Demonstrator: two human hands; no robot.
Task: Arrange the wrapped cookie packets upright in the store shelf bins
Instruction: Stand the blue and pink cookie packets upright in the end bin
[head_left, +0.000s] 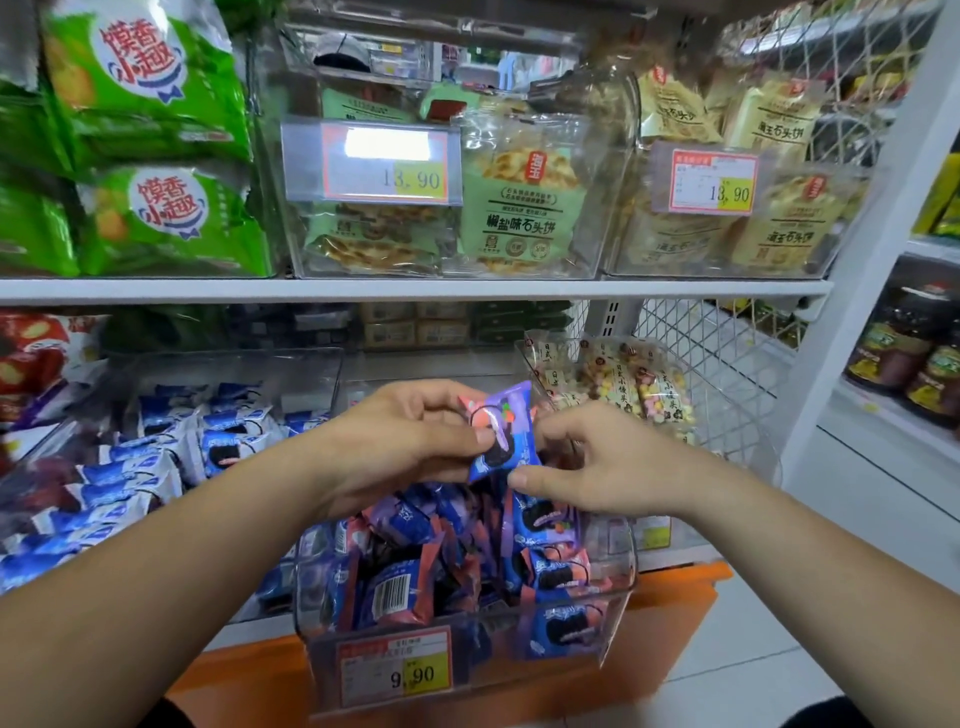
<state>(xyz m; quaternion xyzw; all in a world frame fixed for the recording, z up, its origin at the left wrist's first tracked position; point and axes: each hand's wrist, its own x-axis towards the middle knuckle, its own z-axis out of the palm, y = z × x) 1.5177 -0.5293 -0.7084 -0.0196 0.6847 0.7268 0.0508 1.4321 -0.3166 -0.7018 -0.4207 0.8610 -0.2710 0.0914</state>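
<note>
We hold one purple-and-blue cookie packet (501, 431) up between both hands, above the middle of the clear front bin (307, 618) on the lower shelf. Our left hand (410, 441) pinches the packet's left edge, thumb on the printed face and fingers curled behind it. Our right hand (587, 462) closes on the opposite side – fingers bent at the right edge, thumb tip at the lower corner. The two hands sit close together, parted only by the packet, which stands nearly upright with a slight tilt.

Below it, the bin holds a crowd of like packets (550, 525) in blue, purple and pink; many stand on edge, some lean, and one at the front shows its barcode (392, 595). A price tag (393, 665) reading 9.90 is fixed to the bin's front wall.

To the left, a second clear bin holds blue-and-white packets (156, 457) lying at mixed angles. To the right, behind our right hand, a tilted bin contains bags of small pastel sweets (623, 384). On the shelf board (415, 291) above stand green snack bags (166, 208), a clear bin of pale green biscuit packs (519, 208) and another of beige packs (769, 208), both tagged 13.90.
</note>
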